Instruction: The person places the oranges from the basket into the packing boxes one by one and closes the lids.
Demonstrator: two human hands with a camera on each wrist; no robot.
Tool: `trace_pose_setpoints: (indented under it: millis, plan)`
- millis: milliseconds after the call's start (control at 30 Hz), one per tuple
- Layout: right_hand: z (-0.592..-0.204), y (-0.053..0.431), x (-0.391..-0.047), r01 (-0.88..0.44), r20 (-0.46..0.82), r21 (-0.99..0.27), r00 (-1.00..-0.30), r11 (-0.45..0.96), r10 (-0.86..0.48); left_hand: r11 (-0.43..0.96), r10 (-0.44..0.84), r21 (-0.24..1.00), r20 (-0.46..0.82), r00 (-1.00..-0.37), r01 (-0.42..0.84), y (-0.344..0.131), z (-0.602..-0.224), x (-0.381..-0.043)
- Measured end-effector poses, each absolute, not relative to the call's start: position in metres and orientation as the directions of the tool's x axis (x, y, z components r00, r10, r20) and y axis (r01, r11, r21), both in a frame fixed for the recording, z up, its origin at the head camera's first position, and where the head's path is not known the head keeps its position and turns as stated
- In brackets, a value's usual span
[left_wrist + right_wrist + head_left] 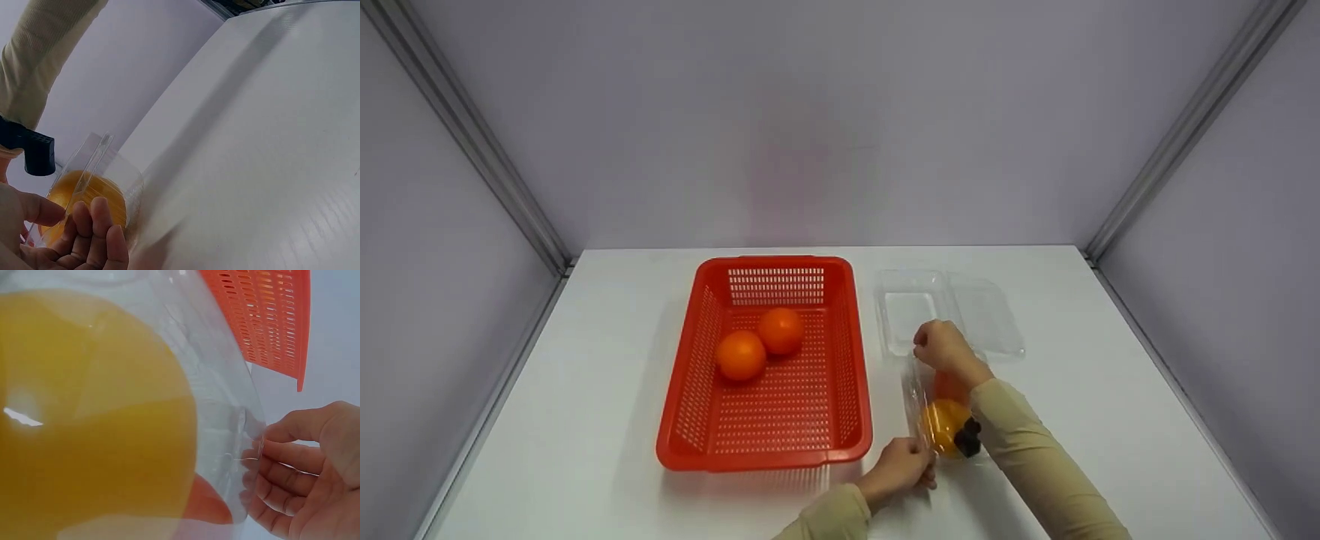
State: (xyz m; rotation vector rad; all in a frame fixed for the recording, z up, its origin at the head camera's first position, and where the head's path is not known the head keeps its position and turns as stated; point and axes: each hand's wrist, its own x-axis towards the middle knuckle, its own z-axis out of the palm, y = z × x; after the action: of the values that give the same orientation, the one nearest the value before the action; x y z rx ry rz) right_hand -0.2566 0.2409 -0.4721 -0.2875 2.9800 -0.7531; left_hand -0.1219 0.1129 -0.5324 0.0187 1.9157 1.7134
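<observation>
Left hand [900,466], right hand [945,349] pinched near clear plastic box [915,397] (round yellow fruit [943,426] inside); far clear plastic box [911,315] lay unfilled, two round oranges [741,355] unpacked.

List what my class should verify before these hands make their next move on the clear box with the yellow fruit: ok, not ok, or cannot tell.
1. Yellow fruit inside nearer clear box: ok.
2. Left hand pinching box's near end: ok.
3. Right hand pinching its far end: ok.
4. Edge fully latched: cannot tell.
5. Farther clear box closed: not ok, lies open.
6. Two oranges inside red basket: ok.
</observation>
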Motion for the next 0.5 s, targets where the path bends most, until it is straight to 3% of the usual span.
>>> trace_pose_setpoints:
  millis: [500]
  plan:
    - [-0.471, 0.235, -0.273, -0.030, -0.212, -0.404, -0.969, 0.914, -0.125, 0.201, 0.393, 0.908, -0.418, -0.819, -0.367, 0.111, -0.531, -0.120]
